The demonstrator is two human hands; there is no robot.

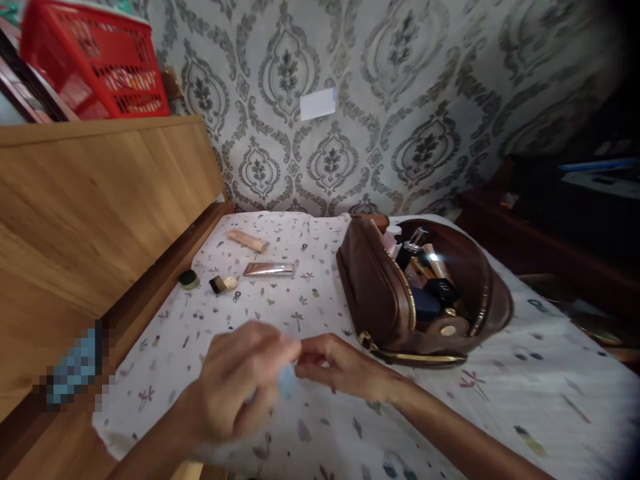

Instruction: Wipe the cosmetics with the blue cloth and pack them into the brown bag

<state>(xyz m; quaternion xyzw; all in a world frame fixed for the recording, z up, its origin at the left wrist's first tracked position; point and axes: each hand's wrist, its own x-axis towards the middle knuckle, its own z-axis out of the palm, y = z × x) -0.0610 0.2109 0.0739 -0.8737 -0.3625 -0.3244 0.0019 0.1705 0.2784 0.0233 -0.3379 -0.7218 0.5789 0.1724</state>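
My left hand (245, 377), smeared by motion, is closed around a small light-blue thing (286, 381) whose kind I cannot make out. Its thumb and index finger meet the fingertips of my right hand (345, 367), which is closed in a pinch; what lies between those fingers is hidden. Just beyond the right hand stands a brown makeup bag (373, 280), unzipped and full of cosmetics. Farther off on the cloth lie a silvery-pink tube (269, 269), a peach tube (247, 241), a small bottle with a black cap (223, 285) and a round dark-lidded jar (189, 279).
A white patterned cloth (300, 313) covers the surface under my hands. Along the left runs a wooden cabinet (110, 193) with a red plastic basket (100, 63) on top. Patterned wallpaper (330, 160) rises behind. A pixelated blue patch (75, 367) hides something at lower left.
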